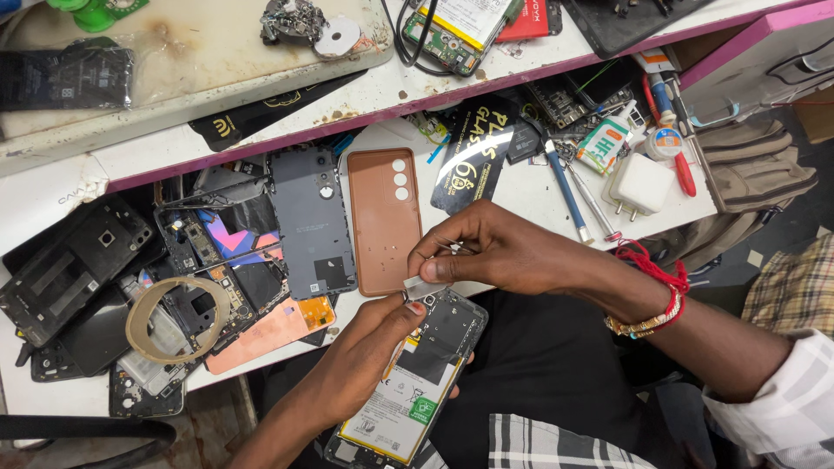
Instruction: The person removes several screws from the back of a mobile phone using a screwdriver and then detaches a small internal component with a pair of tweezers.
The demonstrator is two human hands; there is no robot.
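Holding: left hand [365, 356] grips an opened phone [408, 391] off the desk's [530, 195] front edge.
Right hand [495, 252]: pinches tweezers [427, 287] over it.

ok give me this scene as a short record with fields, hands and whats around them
left hand: holds an opened phone, back off, battery showing
right hand: pinches a small metal tool at the phone's top edge
right wrist: red thread and bead bracelet
bench: brown phone cover, grey back panel, white charger, tape roll
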